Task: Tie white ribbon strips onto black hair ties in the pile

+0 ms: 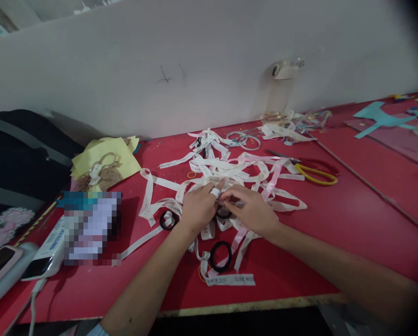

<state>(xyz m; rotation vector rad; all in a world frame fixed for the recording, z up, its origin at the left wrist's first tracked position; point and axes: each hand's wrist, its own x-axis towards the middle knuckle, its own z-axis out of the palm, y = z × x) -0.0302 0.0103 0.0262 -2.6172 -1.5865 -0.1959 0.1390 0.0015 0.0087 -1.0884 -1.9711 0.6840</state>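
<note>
Both of my hands meet over a tangle of printed white ribbon (226,165) on the red table. My left hand (199,207) is closed, with a white ribbon strip (215,192) at its index finger. Beside it, my right hand (253,208) pinches at the same spot, fingertips touching the left ones; the ribbon end there is mostly hidden. Just under the fingers shows part of a black hair tie (224,214). Another black hair tie (220,256) with ribbon on it lies nearer me, and a third black hair tie (168,220) lies left of my left hand.
Scissors with red and yellow handles (316,175) lie to the right. A phone-like object (288,70) leans on the grey wall. Yellow paper (106,158), a dark bag (23,158) and a white device with a cable (46,252) are on the left. Pale bangles (250,142) sit behind the ribbons.
</note>
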